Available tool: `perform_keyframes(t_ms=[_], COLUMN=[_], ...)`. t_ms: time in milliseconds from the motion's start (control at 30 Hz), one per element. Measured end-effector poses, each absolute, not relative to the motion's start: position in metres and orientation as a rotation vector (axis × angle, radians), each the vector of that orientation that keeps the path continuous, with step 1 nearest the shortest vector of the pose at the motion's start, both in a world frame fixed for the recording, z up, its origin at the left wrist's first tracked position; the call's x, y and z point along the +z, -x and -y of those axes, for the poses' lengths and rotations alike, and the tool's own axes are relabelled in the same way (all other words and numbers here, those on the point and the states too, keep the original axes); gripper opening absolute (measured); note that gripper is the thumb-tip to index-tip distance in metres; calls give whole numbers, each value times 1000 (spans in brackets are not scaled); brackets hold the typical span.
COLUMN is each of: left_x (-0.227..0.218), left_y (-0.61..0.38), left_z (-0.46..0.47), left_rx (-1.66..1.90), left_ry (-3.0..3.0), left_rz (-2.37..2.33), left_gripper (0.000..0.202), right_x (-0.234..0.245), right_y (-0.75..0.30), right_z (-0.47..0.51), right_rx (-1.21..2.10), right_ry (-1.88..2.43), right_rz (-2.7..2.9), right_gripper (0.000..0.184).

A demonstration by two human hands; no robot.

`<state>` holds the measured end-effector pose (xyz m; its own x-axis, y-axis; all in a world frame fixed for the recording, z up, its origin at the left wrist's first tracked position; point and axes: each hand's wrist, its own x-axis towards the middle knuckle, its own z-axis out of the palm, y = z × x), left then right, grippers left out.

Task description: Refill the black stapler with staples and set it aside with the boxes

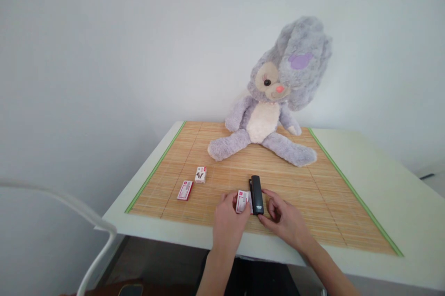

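Gripping a rectangular box (242, 201), left hand (229, 221) over slatted mat (222, 177).

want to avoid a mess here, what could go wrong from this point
The small box in the left hand is close beside the black stapler, so one might nudge the other askew. The right hand has its fingers against the stapler, so a careless press could perhaps pinch one. Both hands are near the front edge of the white table; a dropped box could fall off.
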<state>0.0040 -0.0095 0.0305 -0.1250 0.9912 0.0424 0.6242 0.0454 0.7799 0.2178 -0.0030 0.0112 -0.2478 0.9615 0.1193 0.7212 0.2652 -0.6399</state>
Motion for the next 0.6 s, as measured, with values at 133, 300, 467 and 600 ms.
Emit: perform_keyframes(t_ms=[133, 300, 467, 600], left_x=[32, 30, 25, 24], left_y=[-8, -11, -12, -12], left_z=[6, 5, 3, 1], left_rx=[950, 1033, 1036, 1053], left_ry=[-1559, -1485, -1495, -1519], left_rz=[-1781, -1717, -1726, -1699], left_gripper=[27, 22, 23, 23], right_x=[11, 10, 10, 12], right_y=[-216, -216, -216, -215], right_z=[3, 2, 2, 2], right_rx=[575, 535, 555, 550], right_ry=[1500, 1500, 1509, 1496], right_rz=[2111, 2145, 2134, 2133], right_gripper=[56, 48, 44, 42])
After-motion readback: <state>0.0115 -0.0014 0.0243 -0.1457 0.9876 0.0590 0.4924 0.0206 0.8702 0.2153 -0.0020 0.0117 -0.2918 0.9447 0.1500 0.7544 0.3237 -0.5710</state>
